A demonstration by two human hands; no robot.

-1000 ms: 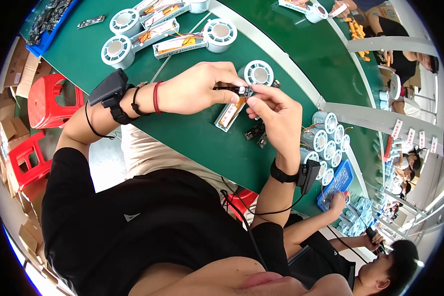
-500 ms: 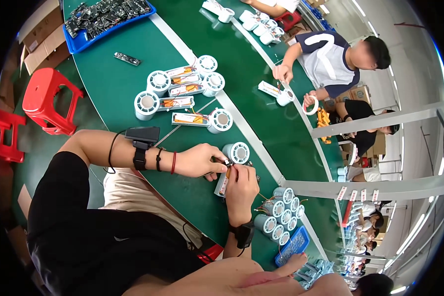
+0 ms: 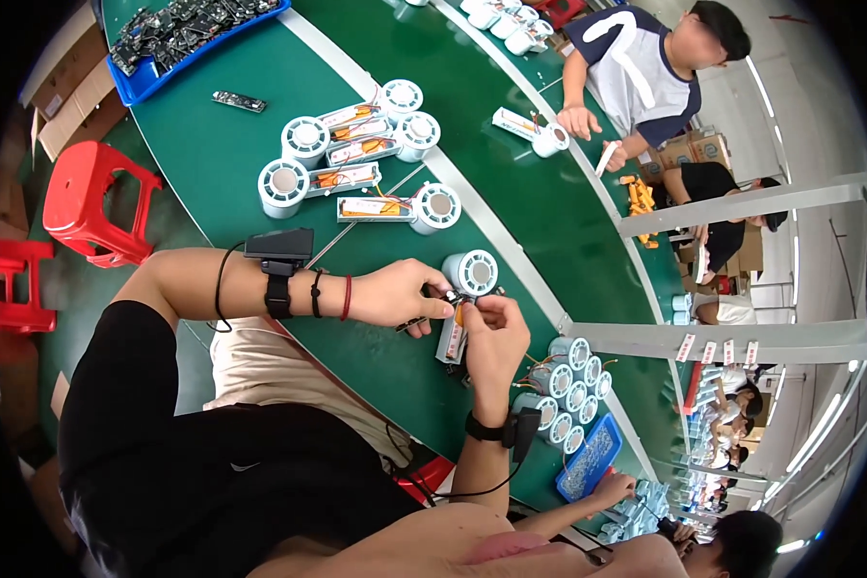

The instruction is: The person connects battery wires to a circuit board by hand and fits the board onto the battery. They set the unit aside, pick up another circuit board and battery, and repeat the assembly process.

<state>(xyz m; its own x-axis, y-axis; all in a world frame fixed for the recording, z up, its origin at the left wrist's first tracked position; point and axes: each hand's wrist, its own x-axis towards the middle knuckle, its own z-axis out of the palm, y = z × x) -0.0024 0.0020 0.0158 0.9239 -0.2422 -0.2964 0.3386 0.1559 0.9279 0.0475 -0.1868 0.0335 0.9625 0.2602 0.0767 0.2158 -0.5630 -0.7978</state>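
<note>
My left hand (image 3: pixel 395 294), with bracelets and a black device on the wrist, and my right hand (image 3: pixel 496 337), with a black wristband, meet over the green table (image 3: pixel 212 154). Both pinch at the orange wires on the top end of a long white module (image 3: pixel 450 339), which lies between them. A thin dark tool (image 3: pixel 409 326) pokes out under my left fingers. Just beyond the fingertips, a white round ribbed part (image 3: pixel 472 272) touches the module's end.
Several white modules with round parts (image 3: pixel 356 154) lie further along the table, near a dark circuit strip (image 3: pixel 238 100) and a blue tray of boards (image 3: pixel 183 29). White cylinders (image 3: pixel 568 385) and a blue tray (image 3: pixel 592 458) sit near my right wrist. Red stools (image 3: pixel 87 202) stand beside me. A person (image 3: pixel 636 77) works opposite.
The view has swung, so more of the table and the people opposite show. My hands stay joined on the module and have come down close to the table beside the round part.
</note>
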